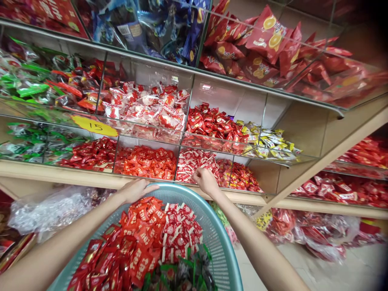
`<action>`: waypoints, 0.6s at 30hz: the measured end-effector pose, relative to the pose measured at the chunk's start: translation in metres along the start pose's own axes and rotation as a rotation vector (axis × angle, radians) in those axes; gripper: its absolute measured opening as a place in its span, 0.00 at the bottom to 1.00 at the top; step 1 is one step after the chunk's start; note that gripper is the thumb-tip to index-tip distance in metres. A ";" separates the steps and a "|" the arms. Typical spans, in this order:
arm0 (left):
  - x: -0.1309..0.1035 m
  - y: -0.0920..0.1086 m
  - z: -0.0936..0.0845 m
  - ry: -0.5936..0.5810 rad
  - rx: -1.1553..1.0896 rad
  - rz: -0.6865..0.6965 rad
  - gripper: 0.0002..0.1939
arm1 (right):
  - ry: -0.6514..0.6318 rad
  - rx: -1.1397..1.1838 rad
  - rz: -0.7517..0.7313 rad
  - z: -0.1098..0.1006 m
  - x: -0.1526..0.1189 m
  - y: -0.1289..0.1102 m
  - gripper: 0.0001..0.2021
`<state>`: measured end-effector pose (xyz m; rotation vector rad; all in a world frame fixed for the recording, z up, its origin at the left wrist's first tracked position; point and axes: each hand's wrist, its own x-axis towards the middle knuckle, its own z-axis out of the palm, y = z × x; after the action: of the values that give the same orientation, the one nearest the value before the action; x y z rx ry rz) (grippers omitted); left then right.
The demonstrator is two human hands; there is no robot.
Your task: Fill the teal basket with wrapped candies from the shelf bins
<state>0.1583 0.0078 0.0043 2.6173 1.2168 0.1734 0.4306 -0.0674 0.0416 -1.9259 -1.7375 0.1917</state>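
Observation:
My left hand [136, 191] holds the far rim of a teal plastic basket [232, 258], its thumb lying along the rim beside the shelf's front edge. Inside the basket are orange-red wrapped candies [145, 234], dark red wrapped candies [101, 262], red-and-white wrapped candies [181, 230] and green-and-dark wrapped candies [182, 275]. My right hand [206, 181] is closed at the front of a bottom-shelf compartment of red-and-white candies [194, 159]. Its curled fingers hide what they hold, if anything.
Clear dividers split the shelves into candy compartments. A yellow tag [94, 126] marked 15 hangs on the middle shelf. Large red packets [260, 44] fill the upper right. A wooden upright [327, 149] slants at right. Plastic bags [54, 208] lie below the bottom shelf.

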 end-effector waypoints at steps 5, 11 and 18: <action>0.000 0.000 0.000 0.002 -0.009 -0.004 0.32 | 0.088 0.162 -0.062 -0.018 -0.016 -0.007 0.10; -0.001 0.003 -0.002 -0.005 -0.021 -0.018 0.33 | 0.056 0.238 -0.122 -0.035 -0.053 -0.017 0.11; 0.000 0.003 -0.002 -0.010 -0.012 -0.012 0.33 | -0.106 0.364 -0.079 -0.020 -0.079 -0.017 0.10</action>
<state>0.1599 0.0063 0.0072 2.5971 1.2242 0.1654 0.4118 -0.1479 0.0473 -1.6054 -1.7037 0.5494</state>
